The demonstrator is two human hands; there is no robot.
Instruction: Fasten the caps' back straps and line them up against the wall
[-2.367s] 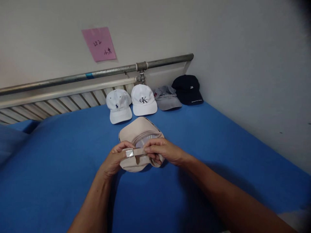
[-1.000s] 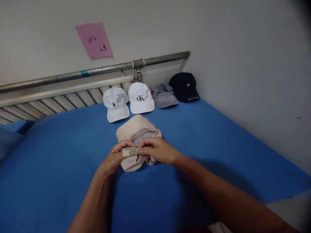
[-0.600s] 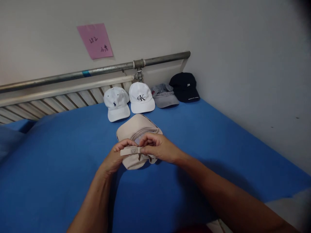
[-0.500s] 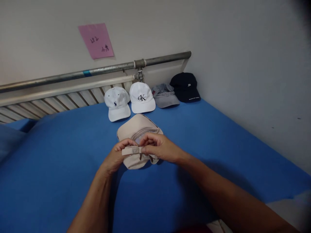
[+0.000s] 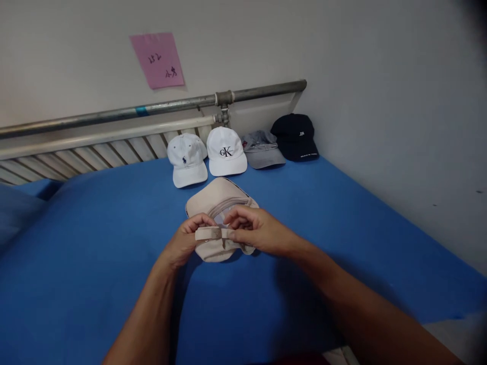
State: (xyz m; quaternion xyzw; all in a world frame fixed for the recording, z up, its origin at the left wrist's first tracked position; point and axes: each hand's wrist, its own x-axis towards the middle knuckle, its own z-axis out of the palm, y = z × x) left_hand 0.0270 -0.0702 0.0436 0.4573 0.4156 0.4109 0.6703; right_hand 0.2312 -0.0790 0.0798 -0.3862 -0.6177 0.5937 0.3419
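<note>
A beige cap (image 5: 216, 195) lies upside down on the blue sheet, its brim pointing away from me and its inside partly showing. Its back strap (image 5: 205, 233), with a small buckle (image 5: 216, 233), is lifted between my hands. My left hand (image 5: 184, 242) pinches the strap's left end, fingertips behind it. My right hand (image 5: 256, 230) is closed on the strap just right of the buckle, thumb in front and fingers curled. Behind the beige cap stand a white cap with a small dark logo (image 5: 187, 157) and a white cap with black letters (image 5: 227, 152).
A grey cap (image 5: 262, 152) and a black cap (image 5: 294, 137) continue the row to the right, by the wall. A radiator (image 5: 95, 158) and a metal pipe (image 5: 182, 104) run along the back. Pink paper (image 5: 158, 61) hangs above. The blue sheet (image 5: 99, 253) spreads beneath everything.
The buckle now sits farther from the strap's left end and is turned more edge-on. Both hands keep their grip. The whole view has shifted slightly.
</note>
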